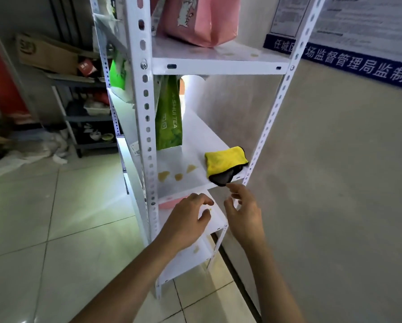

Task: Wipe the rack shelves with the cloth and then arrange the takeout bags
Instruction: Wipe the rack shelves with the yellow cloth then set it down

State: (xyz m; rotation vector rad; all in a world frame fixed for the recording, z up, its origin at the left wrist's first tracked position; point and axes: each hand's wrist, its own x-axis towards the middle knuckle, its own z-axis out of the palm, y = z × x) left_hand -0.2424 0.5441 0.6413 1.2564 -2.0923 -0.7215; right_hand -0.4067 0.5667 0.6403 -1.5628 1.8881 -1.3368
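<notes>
- Under me the floor (55,217) is pale glossy tile with dark grout lines, catching a greenish sheen.
- To my right stands a plain beige wall (335,183) carrying a blue banner (349,59) with white Chinese characters, and blurred printed notices (363,19) above it.
- Off to my left, a dark metal shelving unit (88,117) holds bowls and clutter, a flattened cardboard box (48,54) on top.

On the rack's middle shelf (195,141) a tea bag (168,117) stands at the left, the cloth (225,163) lies at the front right corner — three stains (177,174) between them. Another bag (200,19) sits on the shelf above.
</notes>
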